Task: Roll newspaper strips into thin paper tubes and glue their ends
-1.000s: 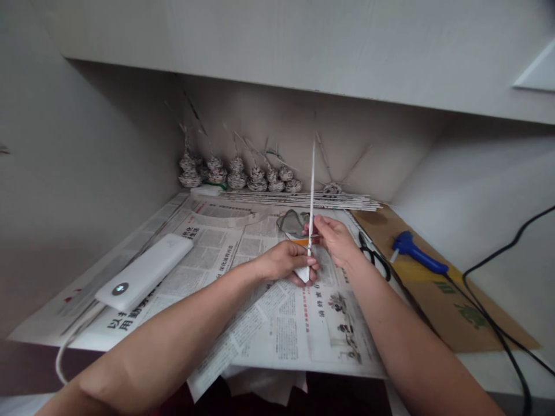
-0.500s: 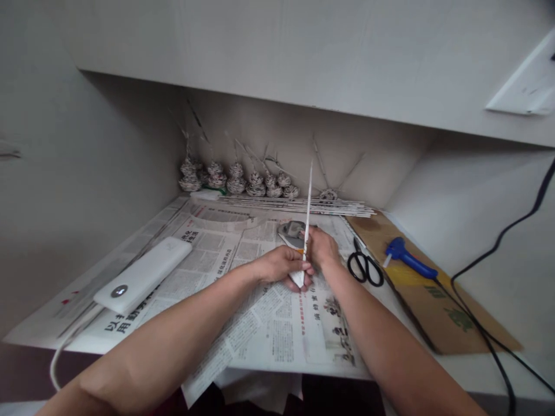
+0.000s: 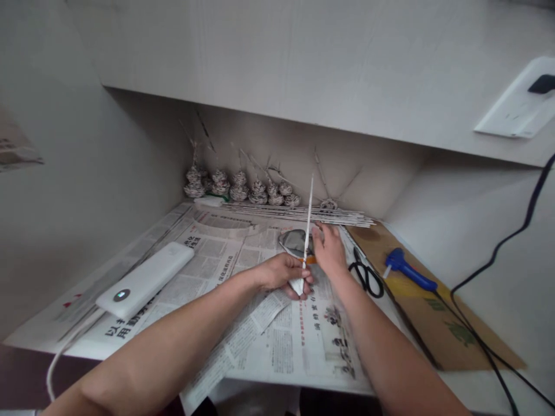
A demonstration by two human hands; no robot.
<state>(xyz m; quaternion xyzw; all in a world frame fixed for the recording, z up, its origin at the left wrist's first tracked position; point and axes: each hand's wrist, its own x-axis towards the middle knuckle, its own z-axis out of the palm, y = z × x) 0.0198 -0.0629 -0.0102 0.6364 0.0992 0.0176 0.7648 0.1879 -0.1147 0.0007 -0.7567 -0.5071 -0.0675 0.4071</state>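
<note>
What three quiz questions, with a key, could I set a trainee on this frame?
1. True or false: the blue glue gun lies on the cardboard.
2. What does the left hand hold? A) the black-handled scissors; B) a thin white stick; C) the black cable.
3. What shape do most of the coiled pieces along the back share?

Key: 1. True. 2. B; the stick points upward from its grip. 3. Gourd-like: a smaller bulb above a larger one.
</note>
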